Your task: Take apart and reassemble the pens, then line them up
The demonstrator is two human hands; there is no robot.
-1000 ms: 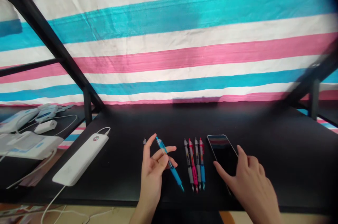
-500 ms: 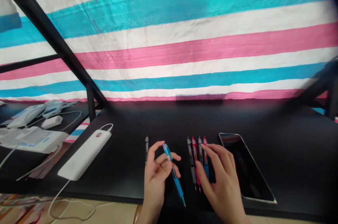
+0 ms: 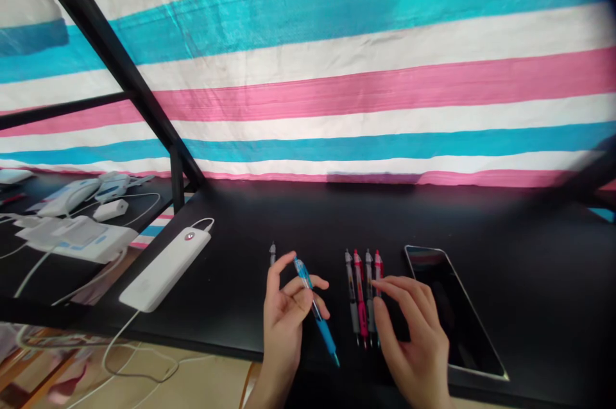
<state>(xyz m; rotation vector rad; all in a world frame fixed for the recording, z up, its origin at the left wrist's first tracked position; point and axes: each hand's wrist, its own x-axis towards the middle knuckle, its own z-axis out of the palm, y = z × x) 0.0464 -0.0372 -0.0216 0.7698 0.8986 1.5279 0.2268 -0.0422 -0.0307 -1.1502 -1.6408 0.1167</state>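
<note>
My left hand (image 3: 286, 313) is closed on a blue click pen (image 3: 315, 313), which slants with its point down and to the right, toward the near table edge. Several pens with grey and pink parts lie side by side in a row, among them a grey pen (image 3: 352, 296) and a pink pen (image 3: 360, 293). Over the row's right side is my right hand (image 3: 416, 325), thumb and index finger apart, fingertips at the rightmost pen (image 3: 378, 260) and partly covering it. Another grey pen (image 3: 273, 252) lies behind my left hand, its lower part hidden.
A phone (image 3: 457, 313) with a dark screen lies right of my right hand. On the left rests a white power bank (image 3: 166, 271) with a cable. A power strip (image 3: 81, 239) and chargers sit farther left, past a black frame post (image 3: 115, 62). A striped sheet (image 3: 337, 94) hangs behind.
My right hand has drawn slightly down and right, uncovering more of the pen row. The left hand still holds the blue pen at nearly the same slant. The view has shifted a little.
</note>
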